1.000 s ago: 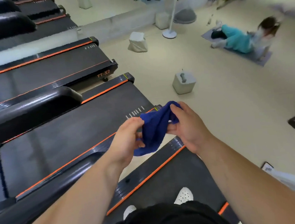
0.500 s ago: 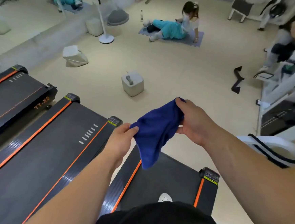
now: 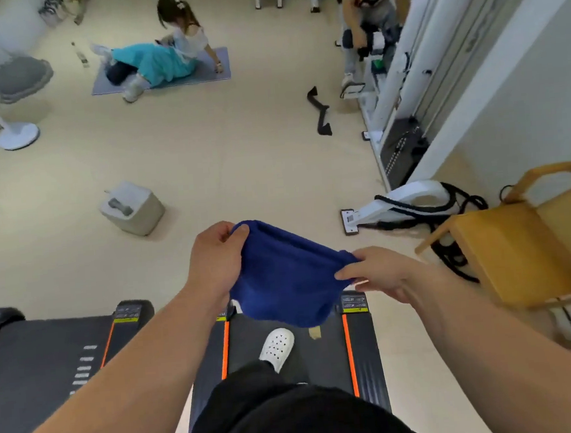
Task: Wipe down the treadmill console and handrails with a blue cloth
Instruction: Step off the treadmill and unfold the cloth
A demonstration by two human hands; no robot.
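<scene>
Hanging between two hands, the blue cloth (image 3: pixel 289 277) is stretched out in the air, above the back end of the treadmill (image 3: pixel 362 347) the person stands on. The left hand (image 3: pixel 214 259) pinches one top corner with thumb and fingers curled round it, and the right hand (image 3: pixel 381 273) pinches the other corner the same way. The rest of the cloth sags down in a soft pouch between them.

It looks like the getting-ready step: the cloth is held open, and no wiping has begun. The console and the handrails are not in the picture (the camera looks down past the end of the belt (image 3: pixel 322 357), toward the room). So the next move likely calls for turning to find them, and bunching the cloth into one hand so a flat pad can press on a hard top.

The cloth looks thick and fuzzy, like a towel, and it bends easily. The belt is flat, black and dull, with bright orange lines along its sides. A white shoe (image 3: pixel 276 348) with little holes stands on it. Further off, on the smooth pale floor (image 3: pixel 238 158), sit a boxy grey block (image 3: pixel 136 211) and a wooden chair (image 3: pixel 519 252) with a curved arm.
</scene>
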